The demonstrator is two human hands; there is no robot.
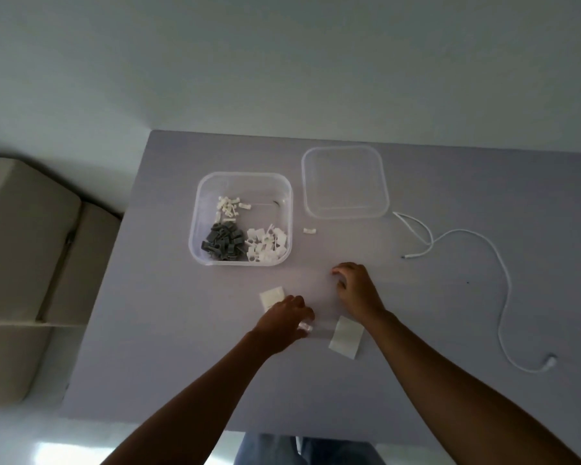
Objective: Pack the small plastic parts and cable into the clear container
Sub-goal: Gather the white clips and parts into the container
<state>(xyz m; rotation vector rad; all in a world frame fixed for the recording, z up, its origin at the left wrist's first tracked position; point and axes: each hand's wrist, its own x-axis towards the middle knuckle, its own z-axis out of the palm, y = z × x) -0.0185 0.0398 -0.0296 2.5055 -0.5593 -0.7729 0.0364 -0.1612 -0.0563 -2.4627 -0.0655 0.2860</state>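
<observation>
Head view cuts both forearms off at the bottom edge; the left hand [284, 318] pinches a small white part [306, 327], blurred; right hand [358, 288] fingers curl loosely apart, empty; grey tabletop [182, 347] against a pale wall; clear container [241, 219] near the far edge holds parts; white cable [502, 290] trails toward the right edge, lengthwise near-to-far
</observation>
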